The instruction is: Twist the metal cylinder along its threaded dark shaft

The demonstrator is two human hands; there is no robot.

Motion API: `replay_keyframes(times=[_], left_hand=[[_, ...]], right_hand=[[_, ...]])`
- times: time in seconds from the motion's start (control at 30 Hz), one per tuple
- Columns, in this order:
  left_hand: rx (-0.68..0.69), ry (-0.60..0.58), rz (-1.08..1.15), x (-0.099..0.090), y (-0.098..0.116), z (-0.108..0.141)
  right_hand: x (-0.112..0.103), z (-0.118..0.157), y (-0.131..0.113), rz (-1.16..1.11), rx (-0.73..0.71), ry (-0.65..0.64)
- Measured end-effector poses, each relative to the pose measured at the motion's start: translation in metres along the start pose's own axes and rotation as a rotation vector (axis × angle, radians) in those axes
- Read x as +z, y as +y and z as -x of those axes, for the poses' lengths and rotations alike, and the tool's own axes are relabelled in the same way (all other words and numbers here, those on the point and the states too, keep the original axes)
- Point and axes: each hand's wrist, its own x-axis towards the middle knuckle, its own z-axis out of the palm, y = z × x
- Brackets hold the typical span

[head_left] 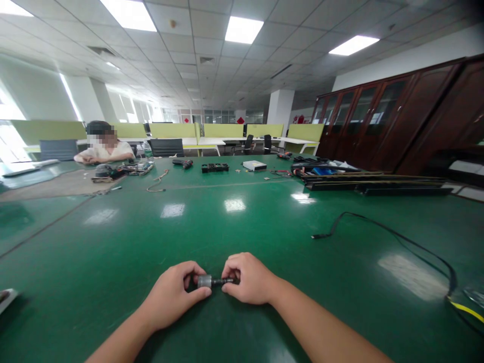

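Low in the middle of the head view, both hands are on a small metal part, a grey metal cylinder with a thin dark shaft (204, 281). My left hand (177, 287) has its thumb and fingers closed around the cylinder end. At the other end, my right hand (247, 278) pinches the thin stepped shaft between thumb and fingers. The part lies level, just above or on the green tabletop (212, 227); I cannot tell if it touches. The fingers hide both ends of the part.
A black cable (393, 232) curves over the table at right. Farther back lie a cordless drill (183, 163), a black bracket (215, 167), a silver box (254, 165) and stacked dark rails (340, 181). A person (108, 148) sits across at left.
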Motion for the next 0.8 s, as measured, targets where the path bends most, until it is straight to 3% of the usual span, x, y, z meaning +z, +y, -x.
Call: replay_keyframes(times=[0.37,0.8], left_hand=[[-0.009,0.003,0.02,0.001,-0.001,0.0],[-0.012,-0.009,0.008,0.001,-0.003,-0.001]], right_hand=[[-0.021,0.007,0.02,-0.021,0.129,0.001],[-0.014,0.004,0.011,-0.003,0.035,-0.03]])
